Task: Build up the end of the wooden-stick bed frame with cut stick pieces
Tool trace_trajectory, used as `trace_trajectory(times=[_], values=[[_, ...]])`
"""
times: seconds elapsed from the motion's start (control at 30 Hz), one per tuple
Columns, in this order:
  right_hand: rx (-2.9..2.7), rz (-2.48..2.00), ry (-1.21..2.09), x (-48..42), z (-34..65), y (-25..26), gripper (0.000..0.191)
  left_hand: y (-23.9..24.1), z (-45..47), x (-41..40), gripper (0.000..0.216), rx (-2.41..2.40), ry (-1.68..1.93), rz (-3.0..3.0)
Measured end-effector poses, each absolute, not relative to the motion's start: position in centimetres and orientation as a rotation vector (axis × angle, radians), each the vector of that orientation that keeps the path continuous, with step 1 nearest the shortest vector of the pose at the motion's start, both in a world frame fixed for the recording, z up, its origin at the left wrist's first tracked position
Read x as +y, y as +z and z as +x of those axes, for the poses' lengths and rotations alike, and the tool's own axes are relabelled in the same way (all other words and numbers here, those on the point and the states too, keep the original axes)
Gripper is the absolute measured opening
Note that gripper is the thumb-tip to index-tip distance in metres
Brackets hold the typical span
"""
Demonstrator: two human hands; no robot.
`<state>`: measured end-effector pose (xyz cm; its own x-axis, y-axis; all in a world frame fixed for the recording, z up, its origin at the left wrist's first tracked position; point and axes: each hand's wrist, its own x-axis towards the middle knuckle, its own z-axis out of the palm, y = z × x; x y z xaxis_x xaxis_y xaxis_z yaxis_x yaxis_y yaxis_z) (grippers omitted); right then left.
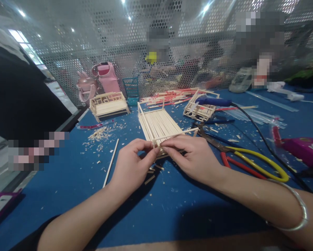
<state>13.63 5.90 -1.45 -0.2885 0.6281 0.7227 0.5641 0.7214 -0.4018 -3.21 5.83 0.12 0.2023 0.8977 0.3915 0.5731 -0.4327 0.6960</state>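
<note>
A miniature bed made of thin wooden sticks [159, 122] lies on the blue tabletop, with a slatted top and raised rails at both ends. At its near left corner, my left hand [137, 160] pinches the short post between thumb and forefinger. Right beside it, my right hand [190, 153] has its thumb and fingertips pressed together at the near rail. What lies between the right fingertips is hidden or too small to make out. A loose wooden stick [111, 163] rests left of my left hand, and short stick offcuts [149, 179] lie below the bed.
Pliers with red and yellow handles [258, 162] lie right of my right hand. Behind are a small wooden bench [109, 106], another stick model [200, 106], a blue-handled tool with a cord [215, 101] and clear glue sticks [250, 113]. A perforated metal screen [130, 42] stands behind.
</note>
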Motion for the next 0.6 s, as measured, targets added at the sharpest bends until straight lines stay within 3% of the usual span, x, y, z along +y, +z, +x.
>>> trace_trajectory(times=[0.6], values=[[-1.851,-0.989,0.144,5.52,13.58,-1.43,0.020,0.14,-3.23,5.73,0.007,1.367,1.122,2.078]])
